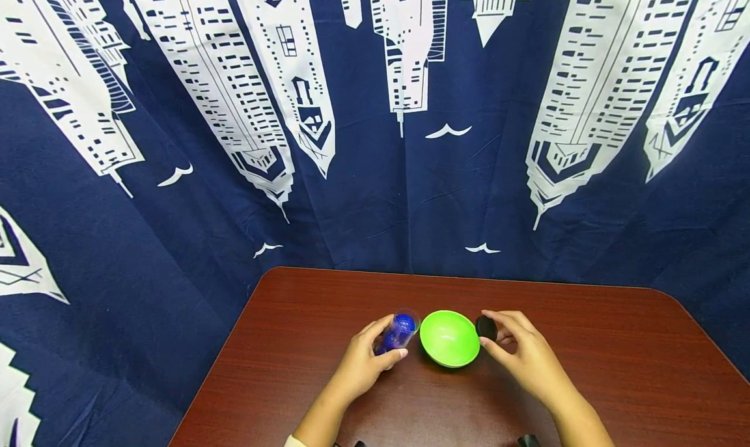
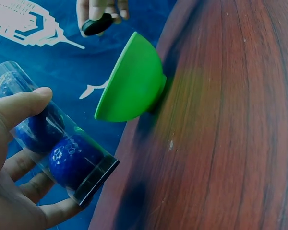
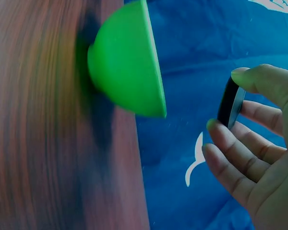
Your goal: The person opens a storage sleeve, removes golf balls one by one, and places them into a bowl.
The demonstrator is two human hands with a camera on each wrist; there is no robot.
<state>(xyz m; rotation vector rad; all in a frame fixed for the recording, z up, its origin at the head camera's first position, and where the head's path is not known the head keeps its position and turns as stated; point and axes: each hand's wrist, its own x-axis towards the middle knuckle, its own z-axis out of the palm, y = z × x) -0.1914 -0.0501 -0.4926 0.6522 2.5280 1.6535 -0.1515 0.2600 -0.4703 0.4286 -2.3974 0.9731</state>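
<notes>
My left hand (image 1: 364,361) grips a clear plastic tube (image 2: 45,117) that holds several blue golf balls (image 2: 73,160). A black cap closes the tube's lower end (image 2: 97,181), while its upper end has no cap on it in the head view. Between thumb and fingers, my right hand (image 1: 527,356) pinches a round black lid (image 3: 230,101). A bright green bowl (image 1: 449,338) stands upright on the table between the two hands. Its inside shows no contents in the head view. The tube's upper end is close to the bowl's left rim, and the lid is by its right rim.
The brown wooden table (image 1: 328,297) has rounded far corners. Behind it hangs a dark blue cloth (image 1: 375,213) with white printed buildings and birds. Small dark objects (image 1: 528,440) show at the bottom edge of the head view, too cut off to name.
</notes>
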